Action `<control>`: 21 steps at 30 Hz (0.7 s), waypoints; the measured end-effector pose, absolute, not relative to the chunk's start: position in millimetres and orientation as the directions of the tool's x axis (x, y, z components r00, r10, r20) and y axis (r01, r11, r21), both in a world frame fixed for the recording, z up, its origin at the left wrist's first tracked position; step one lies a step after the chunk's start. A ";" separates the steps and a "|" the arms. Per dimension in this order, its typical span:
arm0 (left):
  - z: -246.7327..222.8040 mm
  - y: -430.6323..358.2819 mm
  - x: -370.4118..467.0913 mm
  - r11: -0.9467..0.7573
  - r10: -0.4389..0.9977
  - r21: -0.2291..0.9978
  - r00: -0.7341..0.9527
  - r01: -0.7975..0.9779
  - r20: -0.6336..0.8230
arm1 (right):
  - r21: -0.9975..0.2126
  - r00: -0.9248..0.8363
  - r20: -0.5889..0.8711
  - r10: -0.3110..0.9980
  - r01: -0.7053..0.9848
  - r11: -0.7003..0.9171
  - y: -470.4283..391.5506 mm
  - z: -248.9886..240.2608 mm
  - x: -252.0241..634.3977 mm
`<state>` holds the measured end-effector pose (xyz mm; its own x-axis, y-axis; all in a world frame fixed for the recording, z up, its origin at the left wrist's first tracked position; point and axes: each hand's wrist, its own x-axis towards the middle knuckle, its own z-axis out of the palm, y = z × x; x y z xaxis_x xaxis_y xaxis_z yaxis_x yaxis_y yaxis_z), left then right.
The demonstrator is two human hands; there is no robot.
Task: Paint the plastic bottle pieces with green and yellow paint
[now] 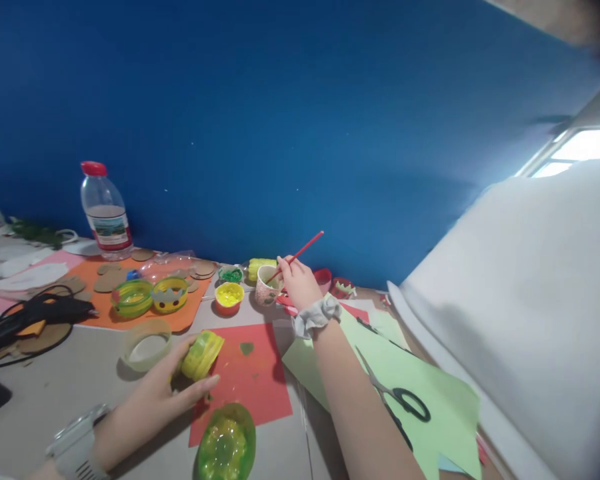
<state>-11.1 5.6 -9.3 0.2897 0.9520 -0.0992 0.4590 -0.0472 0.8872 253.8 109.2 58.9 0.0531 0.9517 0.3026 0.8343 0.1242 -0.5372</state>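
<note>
Behind the red paper (267,387), the right hand (304,283) pinches a paintbrush (308,244) in a paper cup (265,293) that a sideways push might tip; at the paper's left edge, the left hand (165,393) clasps a painted plastic bottle piece (203,355).

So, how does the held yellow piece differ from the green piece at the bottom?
The yellow piece is in the left hand; the green piece lies unheld. The yellow piece is mostly yellow; the green piece is green around a yellowish middle. Both show green and yellow.
</note>
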 end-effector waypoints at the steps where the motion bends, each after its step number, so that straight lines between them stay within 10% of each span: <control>1: -9.7 5.8 -10.8 -0.046 0.955 0.882 0.279 0.470 -0.099 | -0.543 0.048 0.309 0.950 0.829 0.135 109.0 59.1 254.3; 21: -11.7 6.2 -13.9 -0.079 0.956 0.870 0.283 0.486 -0.071 | -0.689 0.259 0.351 0.900 0.722 0.061 104.8 67.6 265.7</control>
<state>-13.9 6.2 -11.7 0.2832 0.9564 -0.0711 0.4859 -0.0792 0.8704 265.7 104.8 67.6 0.2589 0.9000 0.3506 0.7218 0.0609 -0.6894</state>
